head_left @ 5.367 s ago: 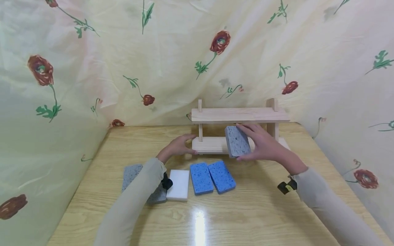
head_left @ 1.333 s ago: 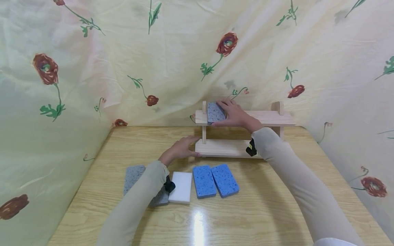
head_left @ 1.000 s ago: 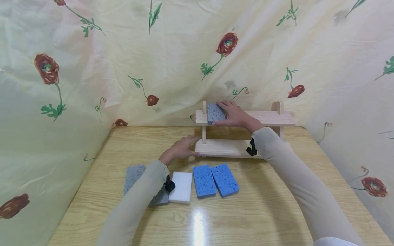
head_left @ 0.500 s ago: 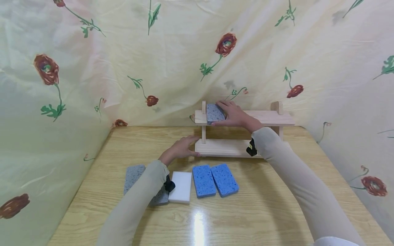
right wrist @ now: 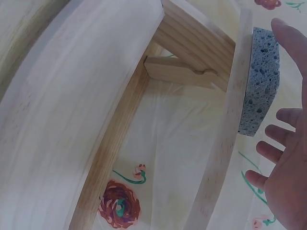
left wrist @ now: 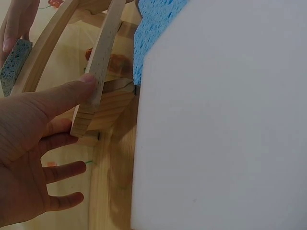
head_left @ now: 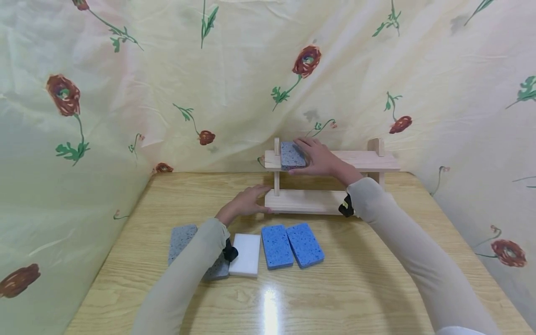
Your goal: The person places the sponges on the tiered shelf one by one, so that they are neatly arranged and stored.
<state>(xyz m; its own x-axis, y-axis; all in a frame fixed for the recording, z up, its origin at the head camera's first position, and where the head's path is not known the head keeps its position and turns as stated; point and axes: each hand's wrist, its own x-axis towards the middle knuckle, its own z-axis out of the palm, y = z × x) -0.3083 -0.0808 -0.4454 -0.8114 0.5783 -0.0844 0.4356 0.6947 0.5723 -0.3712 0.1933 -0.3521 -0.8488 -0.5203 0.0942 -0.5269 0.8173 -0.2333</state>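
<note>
A speckled grey sponge (head_left: 292, 157) lies on the upper board at the left end of a two-tier wooden shelf (head_left: 310, 201). Beside it is my right hand (head_left: 321, 159), fingers spread and loose. In the right wrist view, a gap shows between the fingers and the sponge (right wrist: 261, 79), while the thumb is by its upper corner. My left hand (head_left: 244, 201) holds the left end of the lower board, thumb in front and index finger behind, as the left wrist view shows on the board (left wrist: 98, 81).
In front of the shelf lie two blue sponges, one left (head_left: 277, 246) and one right (head_left: 305, 245). A white sponge (head_left: 245, 255) is left of them. Two grey sponges (head_left: 181, 238) are partly hidden under my left forearm. A floral cloth (head_left: 234, 83) hangs behind the table.
Over the earlier seconds, my right hand carried the grey sponge from before the lower board up onto the upper one. Just now its fingers loosened and drew slightly right. The left hand stayed put.
</note>
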